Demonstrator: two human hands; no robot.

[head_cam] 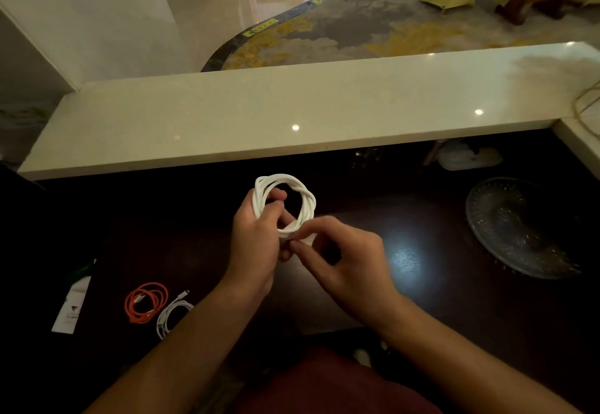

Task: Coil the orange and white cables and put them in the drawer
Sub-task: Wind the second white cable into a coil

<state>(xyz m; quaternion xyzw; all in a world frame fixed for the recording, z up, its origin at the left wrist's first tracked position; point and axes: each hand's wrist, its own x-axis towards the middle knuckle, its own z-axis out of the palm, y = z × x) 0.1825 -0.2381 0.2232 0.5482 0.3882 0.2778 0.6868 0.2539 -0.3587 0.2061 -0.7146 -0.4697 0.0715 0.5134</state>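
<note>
A thick white cable (305, 199) is wound into a round coil above the dark desk (438, 300). My left hand (256, 244) grips the coil's left side, with fingers through the loop. My right hand (344, 261) pinches the cable's end at the bottom of the coil. An orange cable (146, 304) lies coiled on the desk at the lower left. Beside it on the right rests a thinner white cable (172, 316), loosely coiled, partly behind my left forearm. No drawer is visible.
A glass dish (519, 228) stands at the right of the desk. A white paper packet (71, 306) lies at the far left. A pale stone counter ledge (292, 114) runs across behind the desk. White items (467, 157) sit under it at the right.
</note>
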